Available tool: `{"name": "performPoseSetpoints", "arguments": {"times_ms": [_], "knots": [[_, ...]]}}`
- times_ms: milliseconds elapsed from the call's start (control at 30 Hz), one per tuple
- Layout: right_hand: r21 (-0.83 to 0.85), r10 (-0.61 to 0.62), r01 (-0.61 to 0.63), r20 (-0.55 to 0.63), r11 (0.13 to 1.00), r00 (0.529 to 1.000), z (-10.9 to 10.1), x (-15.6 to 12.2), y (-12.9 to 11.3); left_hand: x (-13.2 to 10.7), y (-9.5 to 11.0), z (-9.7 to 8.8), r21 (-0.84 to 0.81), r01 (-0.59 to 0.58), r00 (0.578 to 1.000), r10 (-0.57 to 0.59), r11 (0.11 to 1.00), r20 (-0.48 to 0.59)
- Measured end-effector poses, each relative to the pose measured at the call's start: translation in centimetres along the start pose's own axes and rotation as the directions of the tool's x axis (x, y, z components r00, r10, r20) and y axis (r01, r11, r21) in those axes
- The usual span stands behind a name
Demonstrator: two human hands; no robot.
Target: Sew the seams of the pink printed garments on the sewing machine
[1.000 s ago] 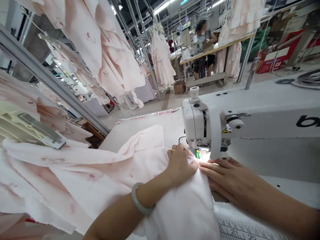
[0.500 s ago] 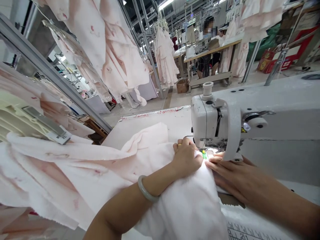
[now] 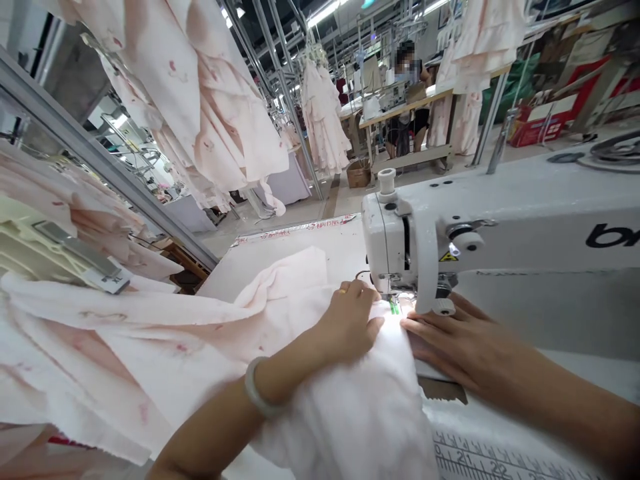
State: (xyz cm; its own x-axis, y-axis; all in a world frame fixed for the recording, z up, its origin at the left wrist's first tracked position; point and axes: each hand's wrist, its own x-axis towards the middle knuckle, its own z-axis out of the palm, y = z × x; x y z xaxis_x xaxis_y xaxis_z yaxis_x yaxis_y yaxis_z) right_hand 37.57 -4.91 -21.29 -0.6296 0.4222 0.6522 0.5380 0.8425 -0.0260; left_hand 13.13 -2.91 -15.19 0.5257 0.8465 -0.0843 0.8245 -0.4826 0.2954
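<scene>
Pale pink cloth (image 3: 200,347) lies across the machine table (image 3: 340,243), its edge under the needle area of a white sewing machine (image 3: 386,243), a small green piece (image 3: 395,307) lit there. Left hand (image 3: 353,319) on the cloth just left of the needle: fingers curled and bunched, thumb stretched toward the foot; cannot tell whether they pinch a fold. Bangle (image 3: 256,387) on that wrist. Right hand (image 3: 450,337): fingers extended, roughly side by side, foremost tip at the cloth's edge, others partly behind the machine's guard. Printed ruler scale (image 3: 475,459) below it. Similar garments (image 3: 235,127) hang beyond; another person (image 3: 411,83) sits at a far machine.
</scene>
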Motion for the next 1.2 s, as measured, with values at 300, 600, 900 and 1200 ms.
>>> {"name": "performPoseSetpoints", "arguments": {"times_ms": [300,600,900,1200], "knots": [[0.103,-0.052,0.044,0.071,0.994,0.996,-0.7,0.4,-0.7,-5.3,0.2,1.9,0.024,-0.365,0.931,0.364,0.931,0.029],[-0.003,0.058,-0.058,0.103,0.998,0.993,0.6,-0.9,0.5,-1.9,-0.8,1.9,0.084,-0.334,0.942,0.336,0.939,-0.005],[0.058,-0.041,0.035,0.105,0.998,0.994,-1.0,0.1,0.3,-1.3,-0.5,-1.4,0.014,-0.283,0.953,0.279,0.959,0.119],[0.167,-0.386,0.363,0.138,0.917,0.912,-2.0,-0.1,-4.8,-9.8,3.2,5.1,-0.022,-0.277,0.947,0.270,0.961,-0.173]]}}
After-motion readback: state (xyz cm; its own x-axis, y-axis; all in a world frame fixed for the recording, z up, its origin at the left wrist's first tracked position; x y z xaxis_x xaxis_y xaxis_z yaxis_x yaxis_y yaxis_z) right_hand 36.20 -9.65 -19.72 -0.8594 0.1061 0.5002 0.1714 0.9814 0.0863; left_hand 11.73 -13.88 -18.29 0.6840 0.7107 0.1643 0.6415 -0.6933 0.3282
